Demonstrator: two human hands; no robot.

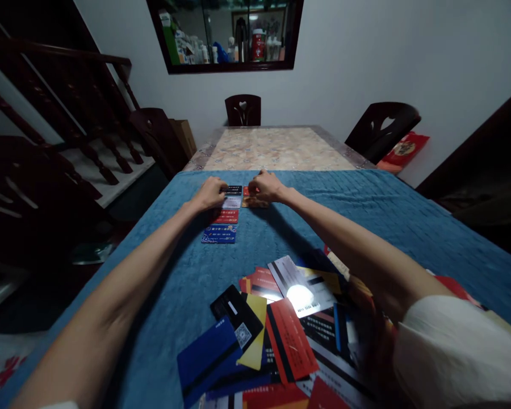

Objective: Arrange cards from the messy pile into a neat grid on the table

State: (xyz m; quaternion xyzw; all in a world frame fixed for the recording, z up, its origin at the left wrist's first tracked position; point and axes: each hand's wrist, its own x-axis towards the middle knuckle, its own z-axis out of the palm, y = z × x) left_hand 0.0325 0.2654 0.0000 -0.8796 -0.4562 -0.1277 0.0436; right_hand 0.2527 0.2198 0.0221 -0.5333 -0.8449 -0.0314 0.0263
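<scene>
Two columns of plastic cards lie at the far part of a blue cloth (162,272). In the left column, from the far end, are a black card (234,190), a silver card (234,202), a red card (226,216) and a blue card (219,234). My left hand (210,193) is closed, its fingertips at the left edge of the black card. Beside it, the right column has a red card (245,191) beyond an orange-brown card (252,202). My right hand (266,186) is closed with fingertips on that red card, partly covering both.
A loose pile of overlapping cards (289,341) lies near me, partly under my right forearm. Past the cloth is a patterned tabletop (276,147). Dark chairs (243,111) stand around the table, with a stair railing (68,113) at left and a red bag (406,150) at right.
</scene>
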